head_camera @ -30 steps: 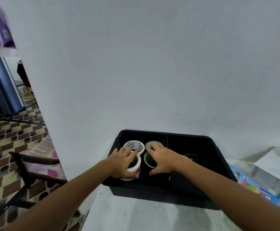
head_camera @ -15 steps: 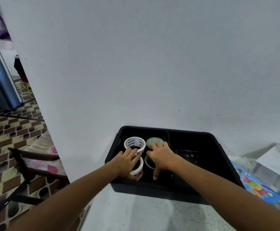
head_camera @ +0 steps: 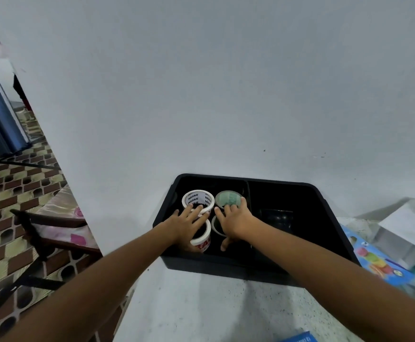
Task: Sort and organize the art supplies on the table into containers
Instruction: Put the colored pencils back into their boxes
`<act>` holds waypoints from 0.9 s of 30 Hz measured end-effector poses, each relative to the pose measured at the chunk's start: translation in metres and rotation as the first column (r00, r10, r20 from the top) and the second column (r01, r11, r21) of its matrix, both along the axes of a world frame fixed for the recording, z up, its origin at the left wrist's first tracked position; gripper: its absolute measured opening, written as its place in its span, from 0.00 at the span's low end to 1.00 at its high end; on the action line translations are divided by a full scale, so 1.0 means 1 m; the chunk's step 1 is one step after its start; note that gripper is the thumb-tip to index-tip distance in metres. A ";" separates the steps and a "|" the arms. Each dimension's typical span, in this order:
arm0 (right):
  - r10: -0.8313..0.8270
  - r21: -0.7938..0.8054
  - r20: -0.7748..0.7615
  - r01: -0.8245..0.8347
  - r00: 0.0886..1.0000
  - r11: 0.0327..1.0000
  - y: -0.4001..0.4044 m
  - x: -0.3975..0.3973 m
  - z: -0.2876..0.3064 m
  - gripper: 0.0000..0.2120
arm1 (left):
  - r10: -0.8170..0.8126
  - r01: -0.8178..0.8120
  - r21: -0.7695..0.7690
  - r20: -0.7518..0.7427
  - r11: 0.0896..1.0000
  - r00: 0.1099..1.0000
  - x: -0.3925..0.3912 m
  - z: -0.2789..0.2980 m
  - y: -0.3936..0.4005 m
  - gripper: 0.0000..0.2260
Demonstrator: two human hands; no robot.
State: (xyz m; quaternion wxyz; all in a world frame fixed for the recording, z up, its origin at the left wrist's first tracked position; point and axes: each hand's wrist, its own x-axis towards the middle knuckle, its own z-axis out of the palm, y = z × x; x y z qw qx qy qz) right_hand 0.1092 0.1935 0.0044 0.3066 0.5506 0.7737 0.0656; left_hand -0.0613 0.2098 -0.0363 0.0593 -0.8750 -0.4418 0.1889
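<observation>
A black bin [head_camera: 329,218] with a centre divider stands on the speckled table against the wall. Its left compartment holds several tape rolls: a white "Ninso" roll [head_camera: 197,196] at the back left, a green-topped roll [head_camera: 227,198] at the back right, and a white roll with red lettering [head_camera: 202,241] in front. My left hand [head_camera: 185,224] lies flat over the front white roll, its fingertips touching the Ninso roll. My right hand [head_camera: 236,220] covers another roll [head_camera: 215,227]. Its fingers touch the green-topped roll and its thumb is spread toward me.
The bin's right compartment [head_camera: 283,206] looks dark, its contents unclear. A blue box with coloured pictures [head_camera: 379,264] and a white paper-covered thing [head_camera: 413,225] lie to the right. A chair [head_camera: 53,228] stands left of the table over a patterned floor.
Both hands have slid a little toward the back of the bin. The right fingers now reach the green-topped roll, and the left fingers have straightened onto the Ninso roll.
</observation>
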 end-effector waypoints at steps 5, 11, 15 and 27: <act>-0.001 -0.054 -0.296 -0.016 0.955 0.998 -0.006 0.016 0.018 0.50 | 0.116 -0.061 -0.230 0.235 0.971 0.965 -0.002 0.024 0.003 0.50; 0.148 0.135 -0.681 -0.075 0.717 0.988 -0.071 0.047 0.032 0.34 | -0.011 0.076 -0.075 0.635 0.994 0.772 0.005 0.053 -0.047 0.34; 0.182 0.251 -0.681 -0.008 0.709 0.968 -0.124 0.090 0.015 0.34 | -0.126 0.039 0.155 0.603 0.987 0.788 0.015 0.030 -0.102 0.38; 0.469 0.588 -0.649 0.004 0.599 0.809 -0.202 0.146 -0.047 0.24 | -0.061 -0.210 0.356 0.617 0.911 0.785 0.056 -0.018 -0.186 0.34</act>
